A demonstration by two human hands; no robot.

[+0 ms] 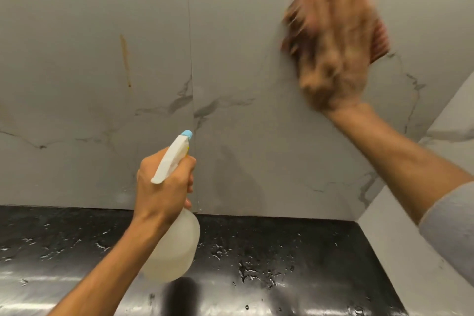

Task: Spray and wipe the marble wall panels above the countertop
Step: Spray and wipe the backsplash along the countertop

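Grey-white marble wall panels (243,72) with dark veins rise above a black countertop (269,251). My left hand (164,187) grips a translucent spray bottle (174,251) by its neck, its white trigger head and blue nozzle pointing up at the wall near the panel seam. My right hand (336,54) is blurred, pressed flat high on the right panel over a brownish-red cloth (379,41). An orange-brown streak (125,59) runs down the left panel.
The countertop is glossy and dotted with water droplets. A second marble wall (415,251) meets the back wall at the right corner. A vertical seam (191,84) divides the back panels.
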